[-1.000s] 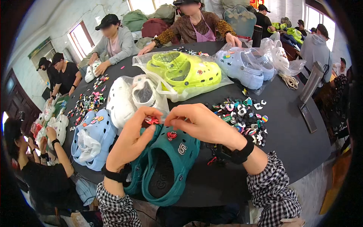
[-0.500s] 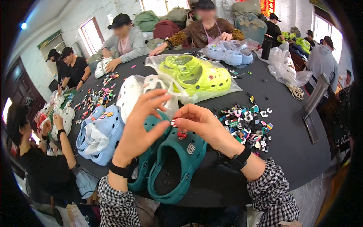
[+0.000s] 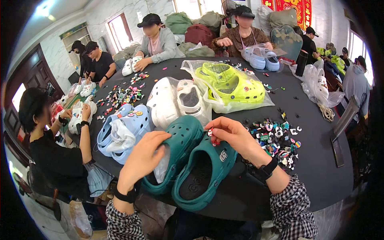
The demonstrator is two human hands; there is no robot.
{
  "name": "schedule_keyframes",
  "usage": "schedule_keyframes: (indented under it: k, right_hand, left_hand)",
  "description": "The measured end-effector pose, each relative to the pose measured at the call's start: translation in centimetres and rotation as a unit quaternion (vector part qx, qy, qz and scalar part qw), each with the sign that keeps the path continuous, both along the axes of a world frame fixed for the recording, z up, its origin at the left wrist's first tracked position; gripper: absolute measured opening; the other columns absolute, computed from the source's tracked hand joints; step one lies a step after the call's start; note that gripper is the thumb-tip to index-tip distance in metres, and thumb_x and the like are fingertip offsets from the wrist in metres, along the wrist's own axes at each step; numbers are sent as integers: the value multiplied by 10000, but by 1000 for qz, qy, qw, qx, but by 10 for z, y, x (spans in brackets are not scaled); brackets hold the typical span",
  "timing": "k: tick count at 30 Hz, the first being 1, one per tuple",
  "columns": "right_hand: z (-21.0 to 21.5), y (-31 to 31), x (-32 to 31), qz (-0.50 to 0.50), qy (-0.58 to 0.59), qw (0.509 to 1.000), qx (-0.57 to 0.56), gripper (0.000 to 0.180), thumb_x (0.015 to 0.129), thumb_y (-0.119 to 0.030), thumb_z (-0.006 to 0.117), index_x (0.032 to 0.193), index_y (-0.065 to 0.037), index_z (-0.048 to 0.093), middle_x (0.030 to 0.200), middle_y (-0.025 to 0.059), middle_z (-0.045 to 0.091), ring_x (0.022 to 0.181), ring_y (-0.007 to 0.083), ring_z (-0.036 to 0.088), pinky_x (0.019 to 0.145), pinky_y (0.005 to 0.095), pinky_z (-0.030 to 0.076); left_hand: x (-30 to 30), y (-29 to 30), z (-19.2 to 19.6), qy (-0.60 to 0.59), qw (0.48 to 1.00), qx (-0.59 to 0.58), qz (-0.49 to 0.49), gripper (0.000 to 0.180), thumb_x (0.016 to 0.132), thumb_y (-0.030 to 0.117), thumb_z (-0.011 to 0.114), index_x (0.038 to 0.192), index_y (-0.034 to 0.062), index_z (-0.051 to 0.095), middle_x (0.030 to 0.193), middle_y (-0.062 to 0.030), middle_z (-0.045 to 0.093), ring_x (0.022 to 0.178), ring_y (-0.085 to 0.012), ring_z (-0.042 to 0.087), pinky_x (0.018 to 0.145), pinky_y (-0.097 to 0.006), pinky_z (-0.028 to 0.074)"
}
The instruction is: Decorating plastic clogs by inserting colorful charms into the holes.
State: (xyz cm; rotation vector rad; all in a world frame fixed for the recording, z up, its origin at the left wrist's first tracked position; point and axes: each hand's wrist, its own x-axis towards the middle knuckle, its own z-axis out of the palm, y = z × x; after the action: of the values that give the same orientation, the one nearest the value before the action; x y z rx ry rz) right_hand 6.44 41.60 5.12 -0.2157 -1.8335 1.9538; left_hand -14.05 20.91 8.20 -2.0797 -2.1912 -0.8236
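Note:
A pair of dark green clogs lies in front of me, toes pointing away. In a pinch between thumb and forefinger, my right hand (image 3: 231, 138) holds a small red-and-white shoe charm (image 3: 210, 131) at the top of the right clog (image 3: 215, 174). Just below it a red charm (image 3: 215, 141) shows, partly covered by the fingers. A white-outlined charm (image 3: 223, 155) sits on the same clog nearer its outer side. My left hand (image 3: 145, 158) is open, fingers stretched over the side of the left clog (image 3: 185, 131), where clear plastic (image 3: 162, 168) pokes out.
Loose charms (image 3: 276, 140) are heaped to the right, and another spread (image 3: 124, 96) lies at left. Light blue clogs (image 3: 140, 120), bagged white clogs (image 3: 164, 102) and bagged lime clogs (image 3: 236, 90) stand around. A metal stand (image 3: 338, 152) is at the right edge. Co-workers sit around the table.
My left hand has come away from my right and dropped to the left clog. The right hand has brought the charm down to the right clog's top. The view has shifted.

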Motion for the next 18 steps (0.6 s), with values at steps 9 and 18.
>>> schedule_keyframes:
  k: [9,18]
  right_hand:
    - [16,-7,1,12,-3,997,70,117,985,-90,589,1079,-28,624,945,4,654,841,70,592,762,221,485]
    - [61,-11,-67,70,-93,938,327,127,925,-87,586,992,-17,668,860,68,720,788,145,680,702,272,520]
  left_hand:
    - [17,2,-12,114,989,79,51,335,819,4,618,1149,27,668,1130,-128,675,1043,-317,625,903,-397,512]
    - [10,1,-19,127,985,98,60,290,830,1,578,1097,25,688,1059,-114,692,989,-299,653,838,-388,539]
